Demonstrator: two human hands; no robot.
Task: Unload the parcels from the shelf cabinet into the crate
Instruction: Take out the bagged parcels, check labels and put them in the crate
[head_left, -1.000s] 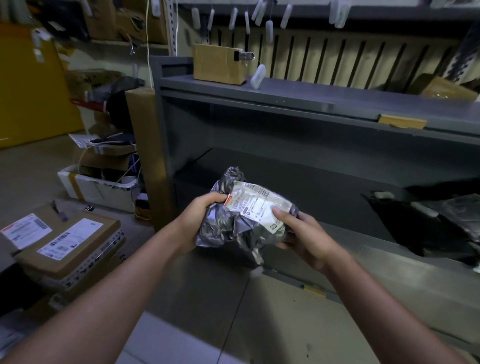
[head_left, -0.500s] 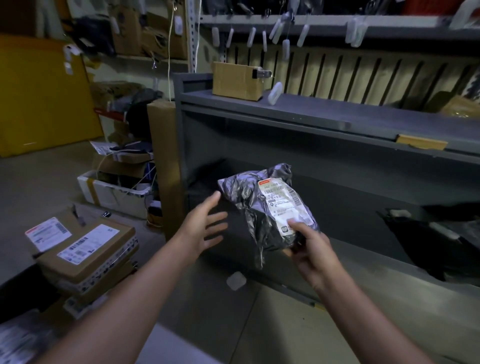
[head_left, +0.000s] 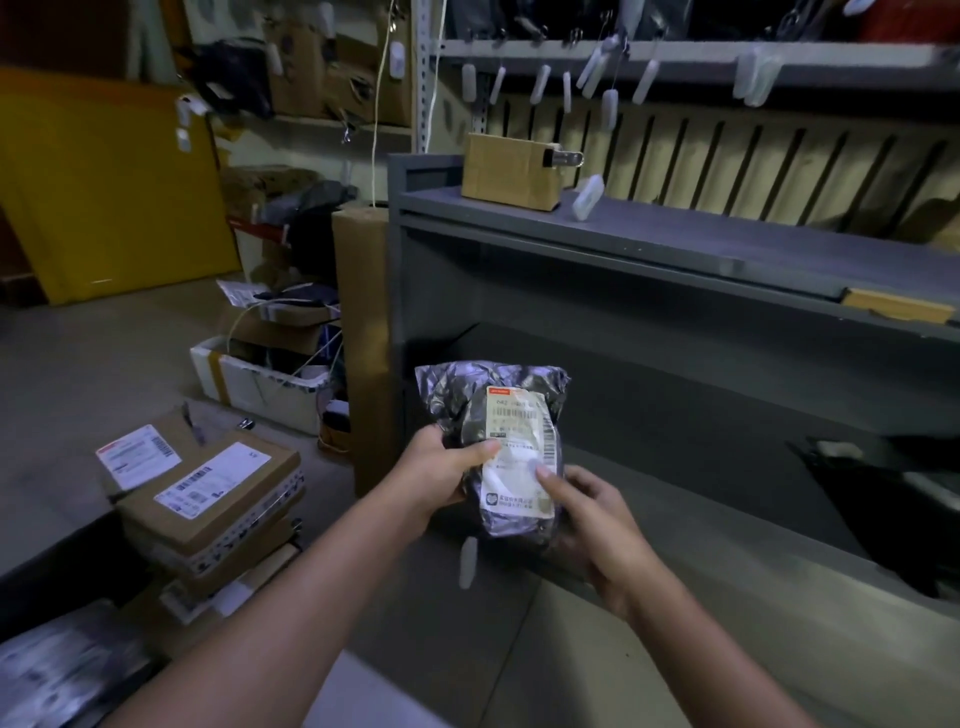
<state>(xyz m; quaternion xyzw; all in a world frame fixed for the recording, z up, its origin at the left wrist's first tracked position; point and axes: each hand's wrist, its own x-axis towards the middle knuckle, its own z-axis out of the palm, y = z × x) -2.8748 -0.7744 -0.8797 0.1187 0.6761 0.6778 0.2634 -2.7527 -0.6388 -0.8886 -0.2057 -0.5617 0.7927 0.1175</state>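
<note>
A crumpled silver plastic parcel (head_left: 462, 395) with a white shipping label is upright in front of the grey shelf cabinet (head_left: 675, 249). My left hand (head_left: 441, 467) grips its left side, thumb across the label. My right hand (head_left: 587, 514) holds its lower right, thumb on the label. A brown cardboard box (head_left: 506, 171) sits on the cabinet's top shelf. Dark bagged parcels (head_left: 893, 499) lie on the lower shelf at the right. A stack of labelled cardboard parcels (head_left: 208, 509) rests at lower left; whether it lies in a crate I cannot tell.
A tall cardboard tube-like box (head_left: 361, 338) leans against the cabinet's left side. A white foam box (head_left: 260, 384) of clutter stands on the floor behind. Small white tags (head_left: 587, 197) hang from the upper rack. A yellow panel (head_left: 98, 197) stands at far left.
My left hand, which had let go and hung open beside the parcel, has taken hold of it again. The parcel now stands upright with the label facing me.
</note>
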